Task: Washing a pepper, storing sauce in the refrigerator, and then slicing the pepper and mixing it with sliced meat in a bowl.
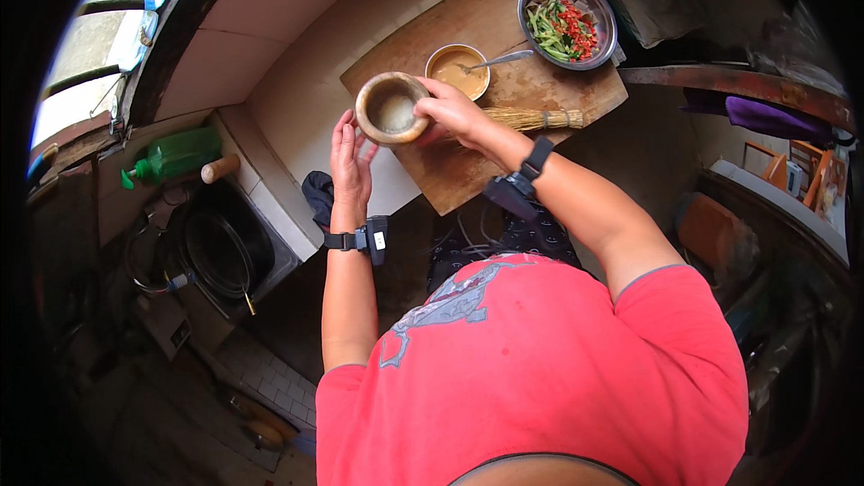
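Observation:
My right hand (451,111) grips a stone-like mortar (366,125) by its right rim, with the thumb hooked over the edge. Pale residue lies in the bottom of the mortar, which is tilted towards me. On its left side my left hand (352,169) is raised with fingers apart; whether the fingertips touch the mortar is unclear. Just behind the mortar stands a small bowl (487,84) of tan sauce, with a metal spoon (507,58) leaning in it. A straw brush (550,119) lies partly behind my right wrist.
Under these things is a worn wooden board (398,47). A steel bowl (612,34) at its far right holds green strips and chopped red pieces. To the left are a green pump bottle (182,154), a wooden cylindrical piece (221,168) and a dark round pan (216,250).

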{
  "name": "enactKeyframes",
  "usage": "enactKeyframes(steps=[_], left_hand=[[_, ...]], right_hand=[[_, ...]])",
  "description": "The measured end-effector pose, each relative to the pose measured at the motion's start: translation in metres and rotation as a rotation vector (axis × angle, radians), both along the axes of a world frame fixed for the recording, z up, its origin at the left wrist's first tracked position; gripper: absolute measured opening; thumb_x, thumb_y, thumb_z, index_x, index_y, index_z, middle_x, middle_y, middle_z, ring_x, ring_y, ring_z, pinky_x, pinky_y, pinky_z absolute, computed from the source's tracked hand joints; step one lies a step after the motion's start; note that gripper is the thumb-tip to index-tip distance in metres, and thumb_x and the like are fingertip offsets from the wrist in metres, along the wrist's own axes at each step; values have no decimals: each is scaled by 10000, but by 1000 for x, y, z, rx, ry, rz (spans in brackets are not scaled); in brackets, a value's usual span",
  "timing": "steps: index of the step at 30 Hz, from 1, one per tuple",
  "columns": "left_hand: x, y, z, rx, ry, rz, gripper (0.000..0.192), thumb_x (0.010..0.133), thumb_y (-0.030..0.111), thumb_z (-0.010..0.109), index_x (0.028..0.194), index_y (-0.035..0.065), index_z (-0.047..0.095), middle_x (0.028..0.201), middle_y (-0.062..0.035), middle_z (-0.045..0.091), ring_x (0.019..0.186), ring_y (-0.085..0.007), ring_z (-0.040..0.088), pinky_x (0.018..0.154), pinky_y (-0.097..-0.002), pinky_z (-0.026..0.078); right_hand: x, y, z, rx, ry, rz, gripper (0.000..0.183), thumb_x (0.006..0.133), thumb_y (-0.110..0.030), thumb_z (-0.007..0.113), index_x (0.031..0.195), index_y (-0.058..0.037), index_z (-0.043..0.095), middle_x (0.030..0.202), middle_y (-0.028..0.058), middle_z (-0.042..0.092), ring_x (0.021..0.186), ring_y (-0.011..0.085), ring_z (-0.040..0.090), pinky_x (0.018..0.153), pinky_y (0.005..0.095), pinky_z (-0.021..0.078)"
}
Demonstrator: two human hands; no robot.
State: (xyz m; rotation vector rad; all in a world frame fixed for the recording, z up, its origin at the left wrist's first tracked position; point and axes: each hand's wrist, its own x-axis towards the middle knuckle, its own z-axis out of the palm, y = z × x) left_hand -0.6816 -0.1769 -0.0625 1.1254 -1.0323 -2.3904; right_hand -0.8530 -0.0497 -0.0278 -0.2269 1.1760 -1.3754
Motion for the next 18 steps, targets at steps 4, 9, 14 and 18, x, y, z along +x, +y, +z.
enactKeyframes(steps=[4, 9, 14, 18], left_hand=[[-5, 29, 7, 346, 171, 35, 559, 953, 511, 372, 1336, 110, 438, 1354, -83, 476, 1262, -273, 435, 1057, -469, 351], [-13, 56, 13, 414, 111, 103, 620, 951, 581, 297, 1337, 118, 441, 1360, -85, 471, 1267, -281, 429, 1064, -468, 336], [-5, 52, -10, 190, 14, 58, 540, 991, 471, 321, 1295, 51, 472, 1308, -100, 512, 1220, -234, 468, 1057, -386, 346], [-10, 23, -7, -44, 4, 38, 491, 1002, 423, 347, 1295, 52, 478, 1285, -81, 530, 1187, -208, 497, 1025, -381, 377]], right_hand=[[6, 24, 20, -29, -37, 97, 534, 808, -143, 509, 1327, -42, 432, 1111, 98, 558, 953, 189, 595, 621, 325, 578], [11, 49, 19, -38, -77, 121, 602, 830, -177, 538, 1392, -56, 358, 1141, 101, 564, 918, 191, 616, 586, 310, 578], [23, 49, -9, -69, -9, -19, 608, 817, -112, 544, 1393, -62, 357, 1161, 97, 553, 949, 180, 601, 594, 300, 580], [31, 23, -40, 44, 498, -117, 605, 764, -109, 584, 1339, -14, 420, 1143, 142, 591, 1018, 221, 598, 769, 341, 540]])
